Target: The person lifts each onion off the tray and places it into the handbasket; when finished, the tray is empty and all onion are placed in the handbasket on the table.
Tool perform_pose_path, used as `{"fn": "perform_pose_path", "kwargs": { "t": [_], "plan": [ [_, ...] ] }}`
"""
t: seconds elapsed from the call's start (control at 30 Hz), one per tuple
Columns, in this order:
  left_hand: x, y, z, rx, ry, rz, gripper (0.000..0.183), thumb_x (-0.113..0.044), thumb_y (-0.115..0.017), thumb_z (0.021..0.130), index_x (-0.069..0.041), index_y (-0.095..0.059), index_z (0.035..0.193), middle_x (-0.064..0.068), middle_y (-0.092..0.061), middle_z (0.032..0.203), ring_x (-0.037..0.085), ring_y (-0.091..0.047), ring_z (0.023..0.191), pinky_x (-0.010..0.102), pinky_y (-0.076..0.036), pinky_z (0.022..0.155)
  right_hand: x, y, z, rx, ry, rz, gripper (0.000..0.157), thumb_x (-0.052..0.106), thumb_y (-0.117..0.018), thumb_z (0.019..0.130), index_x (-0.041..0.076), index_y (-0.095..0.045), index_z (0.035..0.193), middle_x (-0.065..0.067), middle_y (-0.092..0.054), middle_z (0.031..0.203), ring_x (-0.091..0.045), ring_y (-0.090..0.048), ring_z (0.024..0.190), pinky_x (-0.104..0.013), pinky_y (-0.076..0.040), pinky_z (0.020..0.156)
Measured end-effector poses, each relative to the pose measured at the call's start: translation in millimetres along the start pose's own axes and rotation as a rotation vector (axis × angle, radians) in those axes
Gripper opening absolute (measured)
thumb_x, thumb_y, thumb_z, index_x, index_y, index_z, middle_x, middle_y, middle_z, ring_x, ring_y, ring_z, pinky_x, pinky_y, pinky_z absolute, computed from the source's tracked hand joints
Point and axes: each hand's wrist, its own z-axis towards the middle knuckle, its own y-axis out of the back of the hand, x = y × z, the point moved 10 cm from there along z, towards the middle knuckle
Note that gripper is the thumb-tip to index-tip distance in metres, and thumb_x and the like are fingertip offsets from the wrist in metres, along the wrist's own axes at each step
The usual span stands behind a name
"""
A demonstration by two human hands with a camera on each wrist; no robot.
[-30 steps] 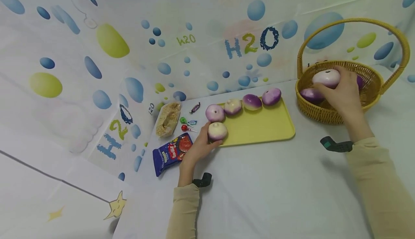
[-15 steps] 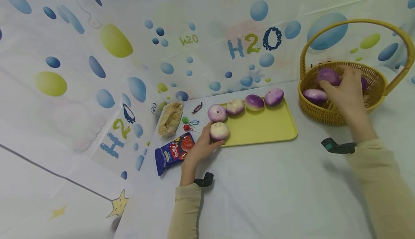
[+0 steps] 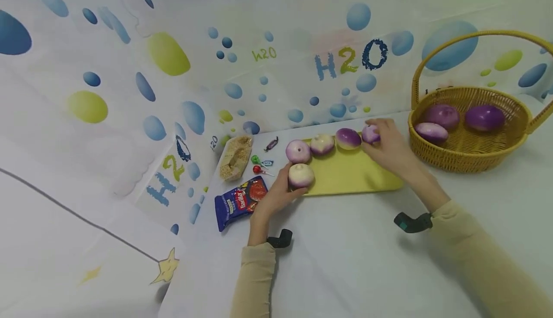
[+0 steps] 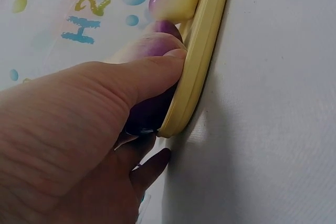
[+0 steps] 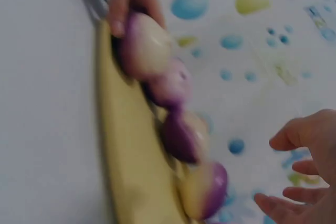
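Note:
In the head view a yellow tray (image 3: 341, 176) bears several purple-and-white turnips, mostly along its back edge. My left hand (image 3: 276, 195) holds a cream-and-purple turnip (image 3: 301, 176) at the tray's front left corner; the left wrist view shows the thumb laid along its side by the rim. My right hand (image 3: 390, 150) is at the tray's back right, its fingertips overlapping a pale purple turnip (image 3: 370, 134) that they partly hide. In the right wrist view the right hand's fingers (image 5: 291, 135) are spread apart with nothing between them.
A wicker basket (image 3: 471, 162) with a tall handle stands at the right, three purple turnips inside. Left of the tray lie a blue Barilla packet (image 3: 239, 203), a bag of pale grains (image 3: 235, 159), a red lollipop (image 3: 258, 169), a green lollipop (image 3: 255, 159) and a wrapped candy (image 3: 271, 144).
My right hand has let go of a turnip in the basket and moved left to the tray's rightmost turnip. My left hand stays on its turnip. The head view has shifted slightly.

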Motion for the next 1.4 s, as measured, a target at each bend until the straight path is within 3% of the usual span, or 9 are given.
{"fn": "perform_pose_path", "kwargs": {
  "t": [0.23, 0.4, 0.5, 0.67, 0.87, 1.03, 1.27, 1.4],
  "plan": [
    [-2.2, -0.4, -0.7, 0.030, 0.005, 0.001, 0.093, -0.035, -0.068, 0.087, -0.012, -0.006, 0.153, 0.011, -0.022, 0.153, 0.024, -0.023, 0.140, 0.041, -0.022, 0.113, 56, -89.4, -6, 0.199, 0.174, 0.072, 0.054, 0.016, -0.066, 0.087, -0.001, -0.042, 0.132, -0.018, -0.040, 0.131, -0.033, -0.049, 0.114, -0.047, -0.051, 0.087],
    [-1.2, 7.6, -1.9, 0.017, -0.004, 0.001, 0.092, -0.034, -0.068, 0.087, -0.014, -0.007, 0.153, 0.011, -0.023, 0.153, 0.023, -0.024, 0.140, 0.039, -0.024, 0.112, 94, -140.7, 3, 0.260, 0.263, 0.102, 0.054, 0.019, -0.069, 0.084, 0.004, -0.047, 0.131, -0.014, -0.041, 0.133, -0.032, -0.047, 0.119, -0.048, -0.044, 0.097],
    [-0.8, 5.2, -0.9, 0.023, -0.014, 0.000, 0.091, -0.030, -0.069, 0.087, -0.013, -0.008, 0.152, 0.012, -0.023, 0.152, 0.023, -0.025, 0.139, 0.038, -0.024, 0.113, 100, -160.8, 6, 0.262, 0.288, 0.054, 0.052, 0.019, -0.071, 0.080, 0.005, -0.052, 0.127, -0.014, -0.042, 0.130, -0.029, -0.049, 0.114, -0.045, -0.042, 0.098],
    [-2.4, 3.5, 0.2, 0.032, -0.029, 0.000, 0.090, -0.020, -0.069, 0.085, -0.009, -0.009, 0.152, 0.016, -0.023, 0.151, 0.023, -0.027, 0.138, 0.036, -0.024, 0.113, 92, -180.6, 8, 0.280, 0.282, 0.000, 0.048, 0.014, -0.074, 0.075, 0.004, -0.057, 0.119, -0.014, -0.046, 0.127, -0.027, -0.051, 0.105, -0.041, -0.047, 0.089],
    [2.2, 8.5, -0.2, 0.024, 0.000, 0.042, 0.090, -0.021, -0.069, 0.086, -0.007, -0.009, 0.151, 0.016, -0.023, 0.151, 0.023, -0.025, 0.139, 0.033, -0.022, 0.113, 83, -188.2, 10, 0.315, 0.269, 0.024, 0.054, 0.016, -0.075, 0.073, 0.012, -0.057, 0.124, -0.008, -0.051, 0.125, -0.024, -0.052, 0.106, -0.043, -0.044, 0.092],
    [0.5, 6.0, 4.3, 0.036, 0.003, 0.057, 0.091, -0.021, -0.069, 0.086, -0.007, -0.007, 0.152, 0.016, -0.021, 0.152, 0.024, -0.023, 0.140, 0.033, -0.021, 0.113, 73, -176.9, 9, 0.309, 0.229, -0.018, 0.057, 0.023, -0.076, 0.076, 0.013, -0.054, 0.128, -0.009, -0.050, 0.124, -0.024, -0.052, 0.105, -0.043, -0.044, 0.094],
    [2.0, 3.1, 2.3, 0.049, 0.048, 0.051, 0.094, -0.032, -0.068, 0.087, -0.014, -0.003, 0.153, 0.012, -0.020, 0.154, 0.024, -0.025, 0.140, 0.035, -0.024, 0.112, 56, -132.9, 2, 0.288, 0.075, -0.007, 0.058, 0.042, -0.075, 0.078, 0.021, -0.054, 0.128, 0.001, -0.055, 0.124, -0.020, -0.051, 0.112, -0.045, -0.043, 0.096],
    [6.7, 5.3, -0.6, 0.039, 0.065, 0.059, 0.094, -0.036, -0.067, 0.088, -0.015, -0.002, 0.153, 0.011, -0.019, 0.155, 0.024, -0.023, 0.140, 0.035, -0.022, 0.113, 47, -96.7, 1, 0.258, 0.044, -0.021, 0.062, 0.048, -0.073, 0.078, 0.021, -0.053, 0.130, -0.002, -0.054, 0.130, -0.024, -0.052, 0.112, -0.050, -0.045, 0.093]
  ]
}}
